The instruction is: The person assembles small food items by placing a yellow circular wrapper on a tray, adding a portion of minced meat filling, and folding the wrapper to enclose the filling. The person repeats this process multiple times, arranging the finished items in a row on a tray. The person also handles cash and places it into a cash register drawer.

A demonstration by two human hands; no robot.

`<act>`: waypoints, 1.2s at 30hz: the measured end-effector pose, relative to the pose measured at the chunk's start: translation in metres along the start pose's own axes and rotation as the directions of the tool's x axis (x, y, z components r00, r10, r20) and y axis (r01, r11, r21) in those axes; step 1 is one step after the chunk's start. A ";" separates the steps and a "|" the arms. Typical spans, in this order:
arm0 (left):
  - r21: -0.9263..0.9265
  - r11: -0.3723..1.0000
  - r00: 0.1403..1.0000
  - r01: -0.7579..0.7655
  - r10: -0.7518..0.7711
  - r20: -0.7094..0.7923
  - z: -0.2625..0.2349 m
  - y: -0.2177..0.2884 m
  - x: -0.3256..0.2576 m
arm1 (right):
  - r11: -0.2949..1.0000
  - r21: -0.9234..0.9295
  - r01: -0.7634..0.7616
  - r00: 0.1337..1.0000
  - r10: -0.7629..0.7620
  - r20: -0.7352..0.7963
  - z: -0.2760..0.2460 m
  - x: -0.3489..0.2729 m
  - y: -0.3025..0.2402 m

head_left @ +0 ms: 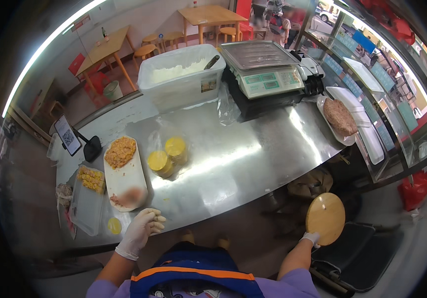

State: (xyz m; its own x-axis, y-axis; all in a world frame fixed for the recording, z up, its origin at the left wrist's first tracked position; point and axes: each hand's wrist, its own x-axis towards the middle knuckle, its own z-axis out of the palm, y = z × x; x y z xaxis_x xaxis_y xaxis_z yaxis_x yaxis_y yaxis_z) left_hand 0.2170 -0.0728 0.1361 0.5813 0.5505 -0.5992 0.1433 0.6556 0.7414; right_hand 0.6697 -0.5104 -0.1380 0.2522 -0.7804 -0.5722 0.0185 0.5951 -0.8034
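Observation:
My left hand [143, 229], in a white glove, rests with curled fingers on the near edge of the steel counter [243, 159], holding nothing, just below a long white plate [130, 179]. That plate carries a heap of orange-yellow filling [120, 151] at its far end. My right hand [313, 239], also gloved, hangs below the counter on the right and grips a round wooden board [326, 218] by its lower edge. Two stacks of yellow round wrappers [168, 155] sit in clear plastic right of the plate.
A white tray [85, 211] with yellow pieces lies at far left. Behind stand a flour tub [181, 74], a digital scale [263, 67] and a plate of minced meat [339, 117]. A phone on a stand [68, 135] faces me. Black bins [357, 256] sit on the floor.

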 end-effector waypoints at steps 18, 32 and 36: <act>-0.001 0.990 0.960 -0.143 0.139 0.242 -0.185 0.119 -0.003 | 0.967 -0.240 -0.083 0.988 0.111 0.105 -0.375 -0.078 0.004; 0.103 0.986 0.969 -0.131 0.106 0.223 -0.267 0.172 -0.023 | 0.707 -0.703 0.080 0.935 0.190 0.298 -0.575 -0.174 0.010; 0.066 0.987 0.963 -0.149 0.129 0.238 -0.256 0.171 -0.022 | 0.626 -0.776 0.076 0.907 0.279 0.314 -0.566 -0.178 0.005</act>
State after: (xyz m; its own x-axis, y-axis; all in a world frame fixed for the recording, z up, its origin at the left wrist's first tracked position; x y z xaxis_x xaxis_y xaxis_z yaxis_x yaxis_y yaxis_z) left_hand 0.0234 0.1595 0.1988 0.7687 0.4915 -0.4093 0.1079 0.5311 0.8404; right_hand 0.0773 -0.4772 -0.1337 0.5382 -0.4817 -0.6916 -0.7199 0.1641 -0.6744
